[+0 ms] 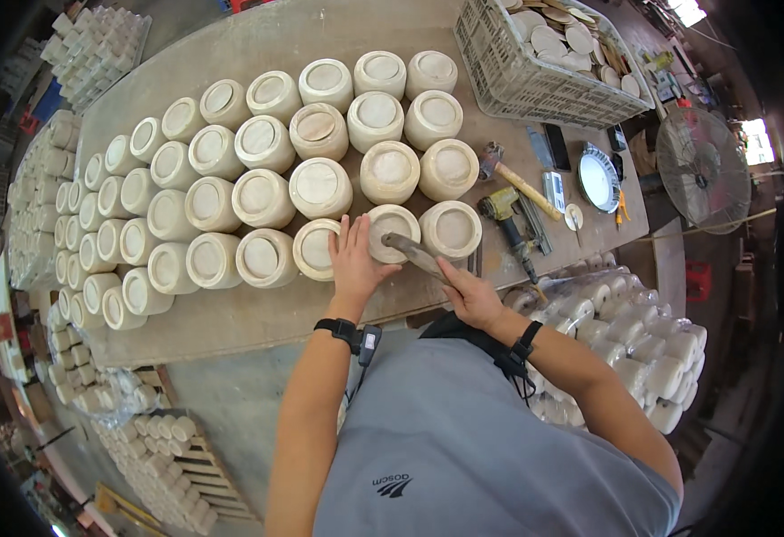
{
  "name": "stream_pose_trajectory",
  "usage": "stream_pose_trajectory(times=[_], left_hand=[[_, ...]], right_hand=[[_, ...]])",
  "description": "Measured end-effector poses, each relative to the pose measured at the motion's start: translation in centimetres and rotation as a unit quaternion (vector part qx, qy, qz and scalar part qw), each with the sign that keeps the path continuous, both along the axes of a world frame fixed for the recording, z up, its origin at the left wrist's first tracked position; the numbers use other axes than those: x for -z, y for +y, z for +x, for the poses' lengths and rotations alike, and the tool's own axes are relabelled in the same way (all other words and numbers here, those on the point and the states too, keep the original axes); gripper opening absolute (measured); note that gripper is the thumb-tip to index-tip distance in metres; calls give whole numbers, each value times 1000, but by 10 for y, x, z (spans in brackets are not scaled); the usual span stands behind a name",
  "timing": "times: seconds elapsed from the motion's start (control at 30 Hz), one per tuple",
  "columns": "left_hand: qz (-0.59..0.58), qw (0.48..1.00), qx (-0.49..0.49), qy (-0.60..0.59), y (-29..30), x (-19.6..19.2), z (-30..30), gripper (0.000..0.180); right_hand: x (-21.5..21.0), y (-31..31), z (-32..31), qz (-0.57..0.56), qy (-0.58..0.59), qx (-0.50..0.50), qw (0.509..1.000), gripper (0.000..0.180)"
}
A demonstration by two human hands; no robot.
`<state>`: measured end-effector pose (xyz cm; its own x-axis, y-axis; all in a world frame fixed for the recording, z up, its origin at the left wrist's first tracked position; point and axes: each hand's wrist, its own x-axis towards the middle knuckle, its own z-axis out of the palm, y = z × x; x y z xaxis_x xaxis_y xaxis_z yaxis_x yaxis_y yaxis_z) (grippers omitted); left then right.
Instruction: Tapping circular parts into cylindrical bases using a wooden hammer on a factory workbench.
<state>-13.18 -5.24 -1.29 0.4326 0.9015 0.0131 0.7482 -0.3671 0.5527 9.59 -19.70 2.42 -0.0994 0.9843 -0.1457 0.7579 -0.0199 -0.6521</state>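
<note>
Nearest me, my left hand (353, 258) lies flat with fingers spread, holding down a pale round jar (393, 232) that stands upside down at the near edge of the table (231, 318). My right hand (471, 293) is wrapped around the handle of a hammer (411, 249), whose dark head rests on that jar's base; my fingers hide most of the handle. Just right of it stands another jar (451, 229). Beyond, rows of the same jars (266, 148) cover the table. To the right lie a second hammer (513, 176), a nail gun (508, 219) and a plate (599, 179). Farthest off, a plastic crate (522, 76) holds round lids, cut off by the frame's top.
</note>
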Motion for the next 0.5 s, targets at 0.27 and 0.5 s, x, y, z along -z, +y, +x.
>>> stream_pose_trajectory(times=[0.27,0.5], left_hand=[[21,1000,3,-6,-1,2,2,119],[7,1000,-6,9,0,3,-2,120]], right_hand=[[-2,-7,-9,28,10,22,999,69],[-5,-4,-16,19,-22,8,1000,70]])
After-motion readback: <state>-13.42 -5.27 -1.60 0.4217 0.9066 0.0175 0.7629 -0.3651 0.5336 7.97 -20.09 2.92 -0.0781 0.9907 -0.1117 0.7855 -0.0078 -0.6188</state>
